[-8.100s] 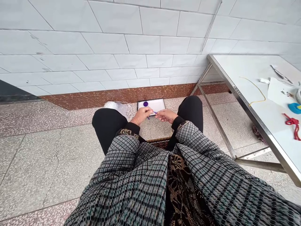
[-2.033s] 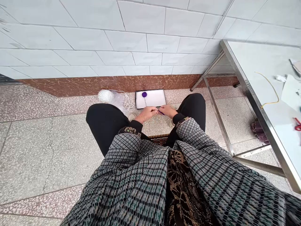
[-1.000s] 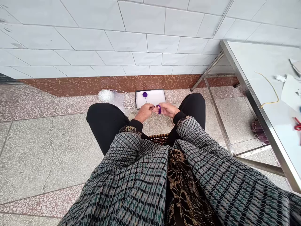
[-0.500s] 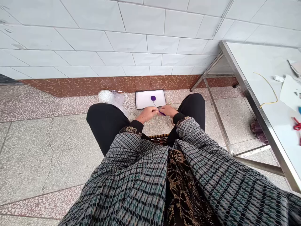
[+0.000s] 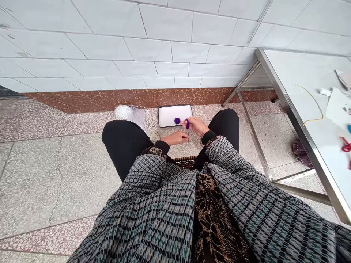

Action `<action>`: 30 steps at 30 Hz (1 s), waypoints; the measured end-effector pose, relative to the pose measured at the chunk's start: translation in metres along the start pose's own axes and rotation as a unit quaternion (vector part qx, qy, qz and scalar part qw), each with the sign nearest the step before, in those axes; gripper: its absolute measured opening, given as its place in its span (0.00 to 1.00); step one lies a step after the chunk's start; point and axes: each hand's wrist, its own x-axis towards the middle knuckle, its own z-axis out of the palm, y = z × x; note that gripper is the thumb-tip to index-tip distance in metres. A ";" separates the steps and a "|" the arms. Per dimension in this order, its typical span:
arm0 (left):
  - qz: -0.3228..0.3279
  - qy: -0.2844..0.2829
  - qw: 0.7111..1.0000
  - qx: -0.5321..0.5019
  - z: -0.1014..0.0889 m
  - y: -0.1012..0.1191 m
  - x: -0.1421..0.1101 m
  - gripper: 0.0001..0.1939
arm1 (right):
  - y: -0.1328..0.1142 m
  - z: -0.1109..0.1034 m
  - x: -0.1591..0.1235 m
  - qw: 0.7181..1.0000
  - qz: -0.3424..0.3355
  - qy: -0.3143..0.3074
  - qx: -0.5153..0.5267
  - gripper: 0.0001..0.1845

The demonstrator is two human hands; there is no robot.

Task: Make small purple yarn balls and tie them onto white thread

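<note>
Purple yarn [image 5: 187,123] is looped around the fingers of my right hand [image 5: 197,125], which point left over the front edge of a shallow white box with dark sides [image 5: 170,111]. Below it, the closed fingers of my left hand [image 5: 177,138] pinch the strand that runs down from those loops. A small purple yarn ball [image 5: 177,120] lies in the box near its front edge, just beyond my right fingertips.
On the floor left of the box are a white yarn ball [image 5: 123,112] and loose white cord [image 5: 149,120]. A metal-framed table [image 5: 290,98] stands at the right, bearing a yellow cord [image 5: 315,104] and red scissors handles [image 5: 346,144]. A tiled wall [image 5: 153,49] rises ahead.
My hands have moved apart: the left lower and nearer me, the right slightly up. Yarn now circles the right fingers. The purple ball has shifted toward the box's front edge.
</note>
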 end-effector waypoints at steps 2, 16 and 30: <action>0.006 0.008 1.000 0.000 -0.004 0.002 -0.003 0.07 | 0.004 0.000 0.002 0.995 -0.003 0.026 -0.091 0.20; -0.068 0.257 0.916 -0.300 -0.013 0.010 -0.001 0.03 | -0.002 0.003 -0.011 0.993 0.073 -0.087 -0.021 0.19; -0.036 0.226 0.850 -0.474 0.008 0.043 -0.019 0.04 | -0.007 0.009 -0.023 0.995 -0.008 -0.039 0.096 0.26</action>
